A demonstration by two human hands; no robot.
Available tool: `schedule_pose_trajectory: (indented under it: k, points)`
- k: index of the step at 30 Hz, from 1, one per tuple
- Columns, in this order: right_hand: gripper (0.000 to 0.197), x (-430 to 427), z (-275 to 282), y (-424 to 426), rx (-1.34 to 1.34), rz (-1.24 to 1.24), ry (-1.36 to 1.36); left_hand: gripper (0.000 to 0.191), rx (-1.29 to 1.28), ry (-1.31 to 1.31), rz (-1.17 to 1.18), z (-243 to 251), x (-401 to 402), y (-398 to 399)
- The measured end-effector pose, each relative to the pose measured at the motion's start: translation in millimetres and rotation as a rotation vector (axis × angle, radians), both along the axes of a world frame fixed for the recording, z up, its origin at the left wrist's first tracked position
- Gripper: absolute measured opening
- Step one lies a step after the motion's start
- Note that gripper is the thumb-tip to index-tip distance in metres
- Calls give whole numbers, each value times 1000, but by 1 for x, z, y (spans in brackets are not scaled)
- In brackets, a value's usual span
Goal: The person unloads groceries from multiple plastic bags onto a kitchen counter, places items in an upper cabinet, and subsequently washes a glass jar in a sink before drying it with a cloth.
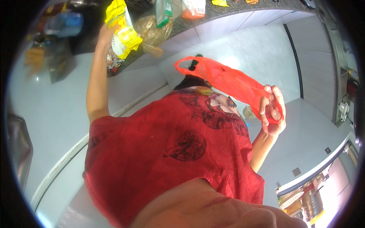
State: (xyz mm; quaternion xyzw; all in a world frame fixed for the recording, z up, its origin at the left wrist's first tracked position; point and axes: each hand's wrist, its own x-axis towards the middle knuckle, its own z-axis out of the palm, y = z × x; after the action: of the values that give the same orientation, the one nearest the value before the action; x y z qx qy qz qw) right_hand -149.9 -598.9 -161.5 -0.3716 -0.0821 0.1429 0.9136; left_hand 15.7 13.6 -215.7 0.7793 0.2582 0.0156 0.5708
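Observation:
A yellow and white plastic packet (122,31) is over the edge of the counter at the upper left, with my left hand (107,34) gripping its side. My right hand (272,111), at the right, has its fingers inside the bunched end of a red plastic carrier bag (228,79). The bag stretches from there towards the middle, and its loop handle hangs loose. Beside the yellow packet lies a crumpled clear plastic bag (152,30) on the counter. What the carrier bag holds, if anything, I cannot tell.
On the dark speckled counter (225,14) stand a green packet (163,12) and a red and white packet (194,10). Pale cabinet fronts (182,42) run below it. A beige crumpled thing (249,112) lies on the floor near my right hand. Blurred containers crowd the upper left.

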Motion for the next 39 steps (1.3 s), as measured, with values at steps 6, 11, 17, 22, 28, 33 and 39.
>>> schedule_pose_trajectory:
  k: [6,11,17,22,28,33,39]
  points:
    - [61,-1,1,0,8,10,-7,40,240,-145,-220,-3,41,-13]
    - [63,-6,4,0,5,1,22,52,668,-345,-434,-3,99,-54]
    - [66,-9,8,7,16,-15,63,68,1110,-685,-787,51,66,-240]
    - [62,-5,16,23,82,-24,40,24,17,247,-1513,56,-76,-402]
    - [36,-24,58,32,210,-90,112,24,-59,230,-1545,-26,-94,-498]
    - [24,-37,50,5,401,-86,74,24,-188,331,-1547,-48,-86,-506]
    - [50,-41,23,-7,517,-16,-122,24,-363,458,-1506,-44,-72,-487]
